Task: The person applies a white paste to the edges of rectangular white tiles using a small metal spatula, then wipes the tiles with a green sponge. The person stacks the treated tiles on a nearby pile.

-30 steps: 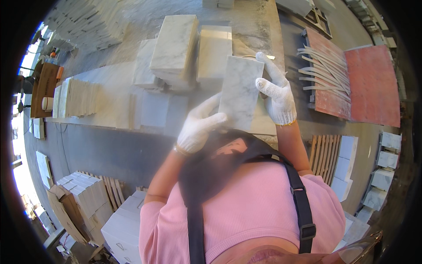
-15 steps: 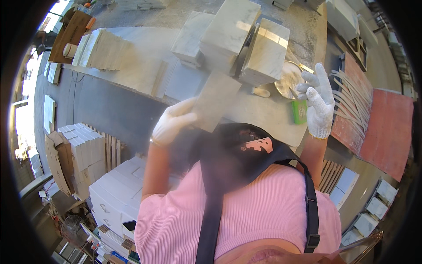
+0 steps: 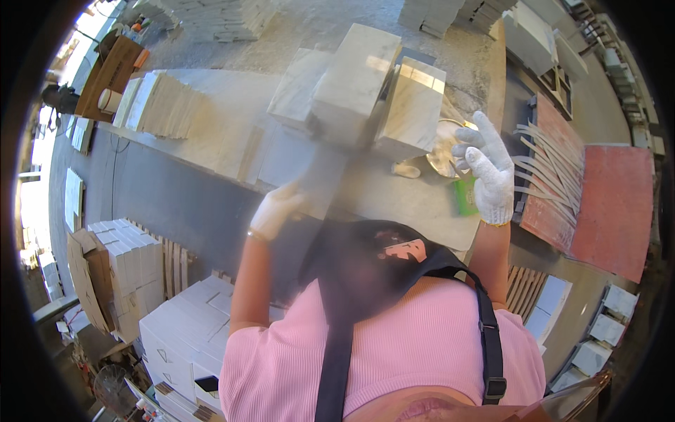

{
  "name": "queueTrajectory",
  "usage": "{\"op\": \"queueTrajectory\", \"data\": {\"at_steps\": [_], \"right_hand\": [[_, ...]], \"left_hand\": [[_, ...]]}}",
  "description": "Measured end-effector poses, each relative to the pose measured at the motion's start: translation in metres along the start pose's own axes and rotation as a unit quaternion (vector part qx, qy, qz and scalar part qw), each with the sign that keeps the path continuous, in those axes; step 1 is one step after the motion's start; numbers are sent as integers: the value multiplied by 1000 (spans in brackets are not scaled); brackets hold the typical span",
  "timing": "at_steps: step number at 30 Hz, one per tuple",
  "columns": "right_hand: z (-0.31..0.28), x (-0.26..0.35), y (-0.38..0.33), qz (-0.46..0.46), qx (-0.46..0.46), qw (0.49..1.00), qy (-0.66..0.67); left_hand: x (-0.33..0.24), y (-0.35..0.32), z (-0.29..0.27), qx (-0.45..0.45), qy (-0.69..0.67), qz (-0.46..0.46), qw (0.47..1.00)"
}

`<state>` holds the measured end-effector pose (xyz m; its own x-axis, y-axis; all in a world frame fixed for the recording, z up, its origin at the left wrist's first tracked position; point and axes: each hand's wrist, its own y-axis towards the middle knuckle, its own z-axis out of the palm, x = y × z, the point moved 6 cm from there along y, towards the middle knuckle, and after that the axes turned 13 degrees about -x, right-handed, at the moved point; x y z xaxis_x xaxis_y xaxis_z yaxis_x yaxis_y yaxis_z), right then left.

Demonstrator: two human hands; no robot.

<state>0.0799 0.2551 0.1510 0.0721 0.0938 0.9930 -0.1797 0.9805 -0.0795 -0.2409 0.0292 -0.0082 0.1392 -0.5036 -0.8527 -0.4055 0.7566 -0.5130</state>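
Note:
My left hand (image 3: 276,211), in a white glove, grips the edge of a flat pale stone tile (image 3: 322,181), which is blurred and seen at a slant in front of my black apron (image 3: 373,246). My right hand (image 3: 492,176), also gloved, is raised over the bench's right side; its index finger stretches up and the others are loosely bent apart. Beside it are a round pan (image 3: 441,149) and a green box (image 3: 465,195). A dark pointed thing shows by the right thumb; whether it touches the hand is unclear. A small pale object (image 3: 406,170) lies left of the pan.
Beyond the bench (image 3: 415,204) edge, stacks of veined marble tiles (image 3: 358,67) (image 3: 415,105) stand close together. More tiles (image 3: 162,105) lean in a row at far left. White cartons (image 3: 190,316) stand at lower left. Pale strips (image 3: 552,169) lie on a red board (image 3: 608,211) at right.
The tile in my left hand has turned and shifted left, now showing narrower. The left hand has moved slightly downward. My right hand keeps its pose while the whole view has shifted.

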Motion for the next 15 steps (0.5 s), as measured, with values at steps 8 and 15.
{"op": "queueTrajectory", "data": {"at_steps": [8,15], "right_hand": [[40,25,18,-262,-29,915,-304],[102,8,48,-440,120,659,-598]], "left_hand": [[-26,-2,2,-40,418,134,898],[-46,-8,5,-55,407,195,891]]}}
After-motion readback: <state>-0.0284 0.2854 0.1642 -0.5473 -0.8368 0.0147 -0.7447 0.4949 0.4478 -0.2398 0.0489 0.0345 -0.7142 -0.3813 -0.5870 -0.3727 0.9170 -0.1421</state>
